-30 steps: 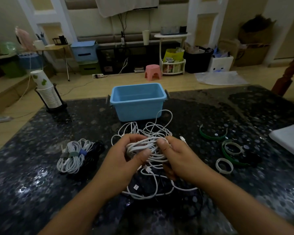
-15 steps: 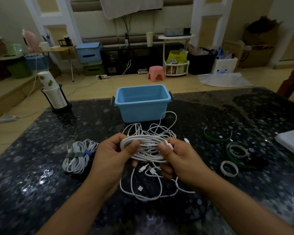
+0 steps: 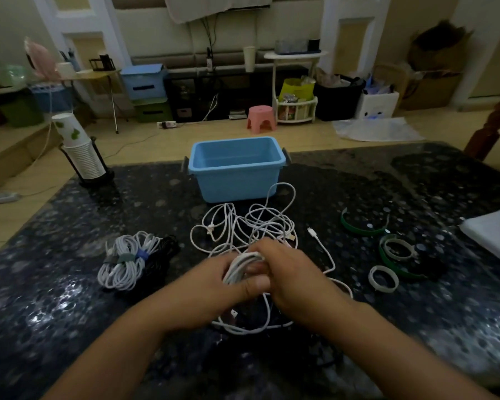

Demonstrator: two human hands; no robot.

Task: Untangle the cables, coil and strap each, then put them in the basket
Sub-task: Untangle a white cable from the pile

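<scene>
Head view: since a moment ago both hands have dropped toward the table and closed together. The left hand (image 3: 211, 280) and right hand (image 3: 289, 272) now grip the white coil (image 3: 243, 268), squeezed narrow, at near centre. It looks bunched and ready for strapping. The loose tangle (image 3: 248, 226) still sprawls behind, short of the blue basket (image 3: 234, 168), which looks empty. Strapped bundles (image 3: 127, 259) lie left, straps (image 3: 383, 278) right. Motion blur hides the fingers; dark cables under the wrists are hard to make out.
</scene>
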